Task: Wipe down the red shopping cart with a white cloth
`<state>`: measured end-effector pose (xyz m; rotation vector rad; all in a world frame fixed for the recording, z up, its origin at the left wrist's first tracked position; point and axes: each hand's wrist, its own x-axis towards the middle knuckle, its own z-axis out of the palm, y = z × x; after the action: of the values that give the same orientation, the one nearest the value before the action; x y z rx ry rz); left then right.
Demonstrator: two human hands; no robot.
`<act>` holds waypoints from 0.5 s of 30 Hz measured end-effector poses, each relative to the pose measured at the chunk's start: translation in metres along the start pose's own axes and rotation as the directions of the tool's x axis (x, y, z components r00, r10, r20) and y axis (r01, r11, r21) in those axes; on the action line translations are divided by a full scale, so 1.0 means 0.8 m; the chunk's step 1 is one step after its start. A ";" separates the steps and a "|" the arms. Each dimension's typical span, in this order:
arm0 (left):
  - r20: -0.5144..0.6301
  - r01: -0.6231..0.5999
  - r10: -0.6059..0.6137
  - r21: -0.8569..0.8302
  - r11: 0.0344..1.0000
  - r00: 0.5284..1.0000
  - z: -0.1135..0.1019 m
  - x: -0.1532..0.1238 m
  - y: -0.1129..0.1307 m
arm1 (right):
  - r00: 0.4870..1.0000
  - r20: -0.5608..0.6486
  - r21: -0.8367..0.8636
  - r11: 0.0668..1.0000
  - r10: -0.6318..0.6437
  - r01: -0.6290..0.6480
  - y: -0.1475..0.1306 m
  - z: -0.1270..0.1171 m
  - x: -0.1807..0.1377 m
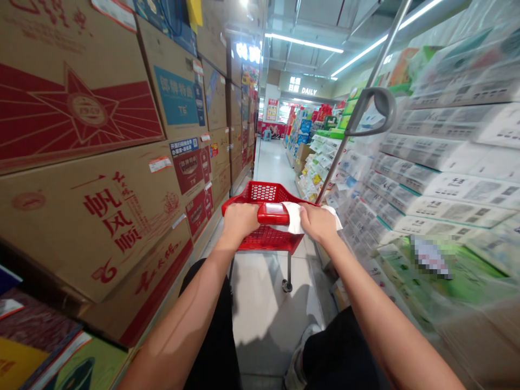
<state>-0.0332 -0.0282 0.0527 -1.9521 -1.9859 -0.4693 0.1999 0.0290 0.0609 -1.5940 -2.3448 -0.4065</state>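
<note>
A red plastic shopping cart (260, 238) is right in front of me, with holed basket walls and a caster under it. My left hand (240, 219) is wrapped round the left end of its red handle (274, 214). My right hand (319, 222) is closed over the handle's right end, where a white cloth or tissue (293, 216) lies between palm and bar. Behind my right hand a thin metal pole (335, 165) rises at a slant to the upper right, with a grey loop grip (371, 112) on it. The pole's lower end is hidden.
Stacked cardboard boxes (134, 211) line the left side closely. On the right stand tall piles of plastic-wrapped tissue packs (430, 189), blurred. A pale tiled aisle floor (270, 157) runs ahead between them, with more shelved goods (304, 132) farther along on the right.
</note>
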 end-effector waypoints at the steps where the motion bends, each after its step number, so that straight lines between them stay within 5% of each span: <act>1: -0.002 0.004 -0.004 -0.001 1.000 1.000 0.002 0.001 0.002 | 0.999 -0.042 0.031 0.999 -0.011 0.013 -0.009 0.002 -0.002; 10: 0.003 0.003 -0.003 0.033 0.999 1.000 0.010 0.005 0.012 | 0.944 -0.228 0.170 0.945 -0.238 0.279 -0.087 0.005 0.005; 15: 0.037 0.026 -0.027 0.044 0.999 0.999 0.004 0.003 0.008 | 0.921 -0.247 0.169 0.923 -0.301 0.347 -0.082 0.009 -0.002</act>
<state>-0.0266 -0.0243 0.0513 -1.9243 -2.0301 -0.3953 0.1386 0.0070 0.0487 -1.0104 -2.3904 -0.3642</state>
